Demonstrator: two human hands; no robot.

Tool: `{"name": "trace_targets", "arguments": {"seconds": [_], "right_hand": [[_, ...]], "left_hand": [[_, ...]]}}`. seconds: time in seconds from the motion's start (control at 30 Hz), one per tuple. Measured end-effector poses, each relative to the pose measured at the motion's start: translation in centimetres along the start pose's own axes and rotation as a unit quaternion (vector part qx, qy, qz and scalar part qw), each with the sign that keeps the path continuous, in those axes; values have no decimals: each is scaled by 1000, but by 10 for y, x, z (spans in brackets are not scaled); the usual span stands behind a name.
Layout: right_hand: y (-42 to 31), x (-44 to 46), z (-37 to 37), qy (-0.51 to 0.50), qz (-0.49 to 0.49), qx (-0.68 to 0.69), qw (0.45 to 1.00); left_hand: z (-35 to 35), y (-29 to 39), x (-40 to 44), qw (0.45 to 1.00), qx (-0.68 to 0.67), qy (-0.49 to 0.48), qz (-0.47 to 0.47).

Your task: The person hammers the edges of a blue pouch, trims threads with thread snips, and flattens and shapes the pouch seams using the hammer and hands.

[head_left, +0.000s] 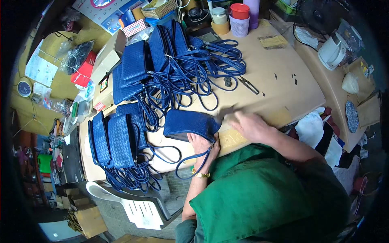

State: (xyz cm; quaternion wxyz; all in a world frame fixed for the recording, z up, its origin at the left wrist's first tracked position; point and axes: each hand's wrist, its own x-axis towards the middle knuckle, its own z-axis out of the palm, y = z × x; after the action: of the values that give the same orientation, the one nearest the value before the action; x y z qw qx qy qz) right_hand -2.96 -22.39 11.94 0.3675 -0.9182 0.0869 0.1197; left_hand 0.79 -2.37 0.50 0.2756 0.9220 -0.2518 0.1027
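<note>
A dark blue wristlet pouch (190,121) lies at the near edge of the table, its strap looping down past my wrist. My left hand (202,143) grips its near side at the right end, some fingers hidden by the pouch. Just right of the pouch, my right hand (247,124) is closed and smeared by motion. A blurred dark shape shows at its fingertips; I cannot make out what it is. Beyond it, pliers-like cutters (248,86) lie on the table.
Stacked blue pouches (135,60) with tangled straps cover the back left; more pouches (120,139) lie at the left. At the back stands a lilac cup (239,26) with a red lid. A white kettle (333,52) stands far right, and a white plastic chair (142,210) is below.
</note>
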Motion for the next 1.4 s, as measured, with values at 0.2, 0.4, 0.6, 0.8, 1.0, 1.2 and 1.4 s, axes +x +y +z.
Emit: {"name": "trace_targets", "arguments": {"seconds": [0.2,0.4,0.6,0.8,1.0,1.2,1.4], "right_hand": [[8,1,0,0,-86,-66,994],[25,1,-21,-49,-53,-106,992],[112,47,-70,343,-11,-138,929],[153,77,-57,335,-27,-334,881],[18,42,-1,115,-236,322,910],[-39,24,21,65,-368,248,894],[-29,25,37,17,-344,295,891]], "left_hand": [[4,-7,2,1000,9,5,8],[-24,-23,1,993,-22,-114,3],[-156,23,-11,785,-601,36,-145],[-85,-4,-4,517,-819,-28,-248],[-58,4,-5,477,-842,-141,-209],[-54,-2,-25,468,-867,-113,-127],[-48,7,-20,379,-903,-109,-171]]}}
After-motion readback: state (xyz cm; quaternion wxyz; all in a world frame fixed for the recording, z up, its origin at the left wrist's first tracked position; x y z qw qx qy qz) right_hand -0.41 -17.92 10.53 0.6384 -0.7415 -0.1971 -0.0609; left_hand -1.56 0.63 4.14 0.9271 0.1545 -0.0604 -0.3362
